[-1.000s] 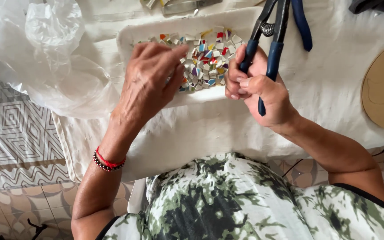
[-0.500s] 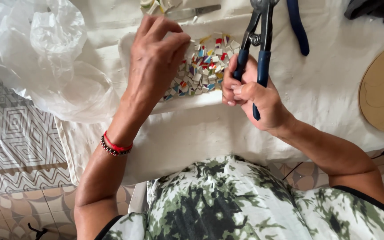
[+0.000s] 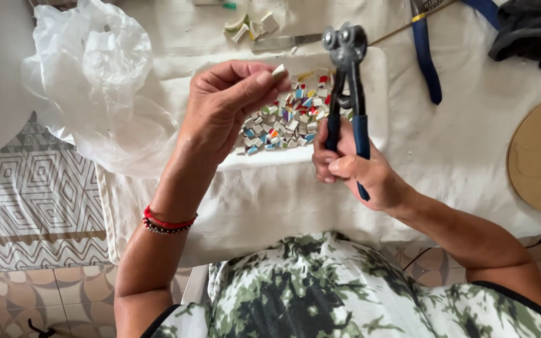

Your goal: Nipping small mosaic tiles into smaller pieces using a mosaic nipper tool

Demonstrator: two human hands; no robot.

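One small white ceramic tile chip (image 3: pixel 278 70) sits pinched in the left hand (image 3: pixel 230 106) above the white rectangular tray (image 3: pixel 377 94), beside one blue-handled wheeled nipper (image 3: pixel 347 94) gripped upright by the right hand (image 3: pixel 358 169).

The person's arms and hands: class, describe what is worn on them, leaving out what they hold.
Both arms are bare, with no sleeves reaching the forearms and no gloves. The left hand has a red band and a dark beaded bracelet at its wrist. The right hand wears nothing visible on its wrist or fingers.
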